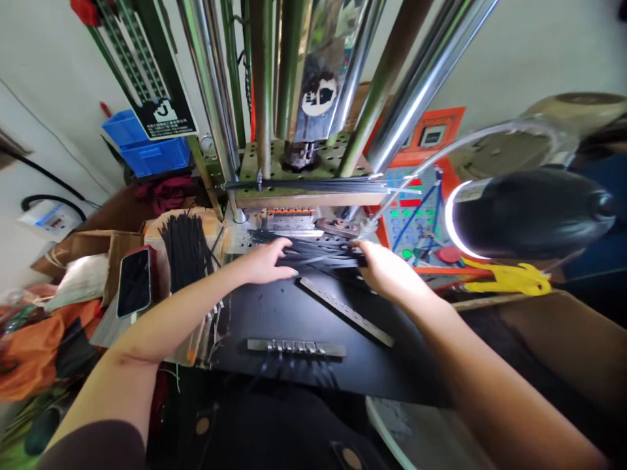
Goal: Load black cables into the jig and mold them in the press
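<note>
A loose bundle of thin, cable-like black strips [323,253] lies across the far side of the black work plate [264,310]. At its left end is my left hand [268,261], thumb and fingers apart around the strips. My right hand [385,267] closes on the bundle's right end; its fingertips are partly hidden. Nearer to me, a slotted metal bar [345,310] lies slantwise. In front of it rests a second metal bar [296,348] with several small metal pieces in it, and dark strands trail from it toward me.
A press with steel columns [210,85] stands behind the plate. More black strips [183,248] are piled at left, beside a phone [134,281]. A ring-lit black lamp [529,212], yellow tool [509,279] and button panel [414,215] stand at right. Blue bins [154,156] sit behind left.
</note>
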The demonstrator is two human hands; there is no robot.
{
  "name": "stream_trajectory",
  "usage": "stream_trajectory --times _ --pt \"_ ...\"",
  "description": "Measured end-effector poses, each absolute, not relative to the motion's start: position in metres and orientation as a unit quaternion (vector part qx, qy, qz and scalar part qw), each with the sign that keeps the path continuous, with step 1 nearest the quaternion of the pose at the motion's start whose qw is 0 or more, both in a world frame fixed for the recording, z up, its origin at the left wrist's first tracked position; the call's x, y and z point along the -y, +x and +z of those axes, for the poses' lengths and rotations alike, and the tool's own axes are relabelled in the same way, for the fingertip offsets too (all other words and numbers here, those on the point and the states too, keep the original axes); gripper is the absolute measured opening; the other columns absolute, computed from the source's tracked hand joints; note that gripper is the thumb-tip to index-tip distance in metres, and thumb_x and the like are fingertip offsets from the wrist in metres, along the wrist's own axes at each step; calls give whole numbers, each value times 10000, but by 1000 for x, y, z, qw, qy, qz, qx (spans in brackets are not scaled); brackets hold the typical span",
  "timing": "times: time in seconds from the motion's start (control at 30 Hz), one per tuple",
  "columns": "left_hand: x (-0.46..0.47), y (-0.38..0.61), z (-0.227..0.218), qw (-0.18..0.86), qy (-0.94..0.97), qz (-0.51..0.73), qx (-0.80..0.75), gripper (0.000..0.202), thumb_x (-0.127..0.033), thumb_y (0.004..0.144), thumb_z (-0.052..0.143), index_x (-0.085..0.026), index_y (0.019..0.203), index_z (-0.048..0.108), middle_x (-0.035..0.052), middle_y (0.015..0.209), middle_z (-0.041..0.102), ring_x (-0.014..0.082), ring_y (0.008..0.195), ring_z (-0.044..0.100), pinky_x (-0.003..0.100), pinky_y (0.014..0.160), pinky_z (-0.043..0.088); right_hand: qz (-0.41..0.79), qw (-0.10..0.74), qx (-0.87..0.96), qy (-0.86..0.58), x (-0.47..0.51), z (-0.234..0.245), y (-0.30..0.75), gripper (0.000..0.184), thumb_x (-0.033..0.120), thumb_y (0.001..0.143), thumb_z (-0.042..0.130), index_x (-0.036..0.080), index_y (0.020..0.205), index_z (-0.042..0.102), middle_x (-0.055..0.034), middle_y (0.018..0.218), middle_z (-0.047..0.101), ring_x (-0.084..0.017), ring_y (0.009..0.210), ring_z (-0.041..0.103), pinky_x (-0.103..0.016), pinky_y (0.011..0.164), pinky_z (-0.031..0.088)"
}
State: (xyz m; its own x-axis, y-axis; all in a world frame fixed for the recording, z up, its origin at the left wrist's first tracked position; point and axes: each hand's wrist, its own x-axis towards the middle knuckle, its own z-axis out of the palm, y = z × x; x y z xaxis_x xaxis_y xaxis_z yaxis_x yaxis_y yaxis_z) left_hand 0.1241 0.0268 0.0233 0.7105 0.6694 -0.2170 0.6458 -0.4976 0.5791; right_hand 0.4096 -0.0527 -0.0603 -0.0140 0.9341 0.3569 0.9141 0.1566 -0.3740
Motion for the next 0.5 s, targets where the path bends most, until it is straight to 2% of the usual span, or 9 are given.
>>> stream_trajectory --times 0.07,0.1,0.17,0.2,0.27,0.33,0.4,0.47,0.5 --pt "-28 98 27 162 907 23 -388 467 -224 883 711 -132 1317 568 168 1331 593 316 1264 568 477 1099 424 5 263 726 -635 77 -67 408 413 227 816 576 150 1217 637 -203 1277 668 -402 1265 582 -627 1052 463" --pt "-21 84 26 141 921 -6 -364 407 -236 876 725 -139 1255 611 150 1315 602 309 1248 572 455 1084 436 3 259 744 -616 96 -71 401 439 266 840 598 162 1265 617 -203 1388 605 -405 1361 501 -641 1088 428" --pt "5 60 21 185 936 -100 -281 340 -313 826 797 -169 1109 674 88 1168 665 267 1099 639 377 962 507 12 237 794 -560 138 -79 375 472 304 882 606 199 1341 577 -181 1541 470 -386 1475 361 -646 1112 405" --pt "20 51 16 205 939 -141 -239 328 -349 802 823 -179 1047 685 62 1090 683 248 1022 659 349 898 524 15 224 817 -530 157 -82 362 440 274 893 595 212 1329 585 -165 1562 450 -373 1490 339 -649 1117 395" --pt "46 42 5 188 948 -181 -180 264 -370 825 801 -178 963 684 49 1009 693 234 945 671 333 843 526 5 211 848 -485 180 -87 341 327 166 906 548 216 1215 644 -137 1502 532 -348 1463 394 -660 1137 356" --pt "51 44 -4 133 961 -174 -169 176 -341 914 697 -168 939 672 55 978 698 228 905 677 338 830 521 -22 229 853 -469 176 -88 338 282 91 925 486 203 1098 679 -118 1311 682 -300 1328 556 -619 1132 377" --pt "32 56 -11 97 965 -133 -205 171 -317 987 582 -169 1017 662 52 994 706 216 893 686 330 827 524 -25 250 833 -492 143 -84 351 260 132 957 475 186 1096 688 -111 1115 746 -246 1100 681 -483 1025 505" --pt "-8 75 -15 72 957 -61 -276 217 -274 1032 490 -175 1161 632 62 1102 701 206 960 690 314 865 526 -11 261 798 -543 90 -76 371 263 216 968 492 173 1132 694 -116 1023 749 -227 940 703 -380 868 571" --pt "-32 87 -16 64 946 -25 -317 260 -243 1046 448 -176 1244 602 76 1185 682 205 1025 682 310 906 521 -7 262 781 -567 59 -71 380 280 243 968 491 169 1145 696 -124 1030 746 -232 934 698 -367 842 575"
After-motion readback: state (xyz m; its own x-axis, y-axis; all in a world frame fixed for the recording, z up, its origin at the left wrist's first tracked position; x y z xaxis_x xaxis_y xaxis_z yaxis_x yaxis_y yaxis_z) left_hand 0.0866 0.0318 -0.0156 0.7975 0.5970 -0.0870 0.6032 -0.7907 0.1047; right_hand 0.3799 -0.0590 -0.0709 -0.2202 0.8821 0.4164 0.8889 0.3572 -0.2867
